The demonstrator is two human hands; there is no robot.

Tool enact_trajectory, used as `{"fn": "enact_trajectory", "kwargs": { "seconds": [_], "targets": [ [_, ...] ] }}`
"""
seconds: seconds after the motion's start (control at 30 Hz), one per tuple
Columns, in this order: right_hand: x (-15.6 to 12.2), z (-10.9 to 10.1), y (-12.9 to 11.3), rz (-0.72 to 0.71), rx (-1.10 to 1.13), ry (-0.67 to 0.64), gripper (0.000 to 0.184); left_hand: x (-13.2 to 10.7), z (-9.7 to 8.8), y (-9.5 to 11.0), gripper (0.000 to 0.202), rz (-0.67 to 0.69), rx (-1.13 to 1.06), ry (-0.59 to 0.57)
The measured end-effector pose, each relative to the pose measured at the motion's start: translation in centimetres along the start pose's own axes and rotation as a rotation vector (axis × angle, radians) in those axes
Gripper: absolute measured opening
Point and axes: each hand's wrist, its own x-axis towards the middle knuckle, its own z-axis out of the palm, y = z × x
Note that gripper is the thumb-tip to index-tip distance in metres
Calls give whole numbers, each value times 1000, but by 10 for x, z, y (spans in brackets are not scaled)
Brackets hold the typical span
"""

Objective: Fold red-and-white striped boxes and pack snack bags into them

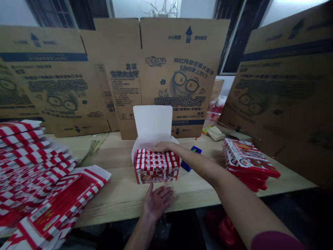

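A red-and-white display box point(156, 176) stands on the table with its white lid point(153, 121) raised at the back. Several small striped packs point(152, 159) fill it in rows. My right hand point(163, 147) reaches over the packs to the back of the box; its fingers are mostly hidden there, so I cannot tell whether they grip anything. In front of the box, my left hand point(158, 201) lies palm up with its fingers spread, holding nothing.
Flat striped cartons point(28, 170) are piled at the left. A stack of printed red-and-white packages point(247, 158) sits at the right. Behind my right forearm lies a blue object point(186, 165). Large cardboard boxes point(166, 45) wall off the table's point(117, 201) back and right side.
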Motion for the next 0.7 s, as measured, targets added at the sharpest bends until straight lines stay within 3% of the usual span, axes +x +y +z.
{"fn": "enact_trajectory", "kwargs": {
  "seconds": [0.1,0.17,0.23,0.3,0.4,0.5,0.6,0.7],
  "targets": [
    [-15,-3,-12,-104,-32,58,53,0,-3,-4,41,-21,53,-7],
    [-40,-8,-16,-233,49,196,44,1,-5,-6,36,-20,82,-8],
    [-79,-14,-10,-326,227,360,38,0,-6,-7,32,-1,132,10],
    [-131,-18,10,-308,470,526,38,-1,-4,-8,31,16,190,35],
    [-216,-29,66,-9,828,764,42,-1,-2,-9,30,11,227,64],
    [-276,-51,131,427,927,802,55,0,-2,-10,29,9,242,62],
    [-292,-76,173,668,909,836,68,1,-1,-10,31,30,267,52],
    [-283,-93,188,761,825,865,76,1,-4,-10,30,44,273,17]
  ]
}}
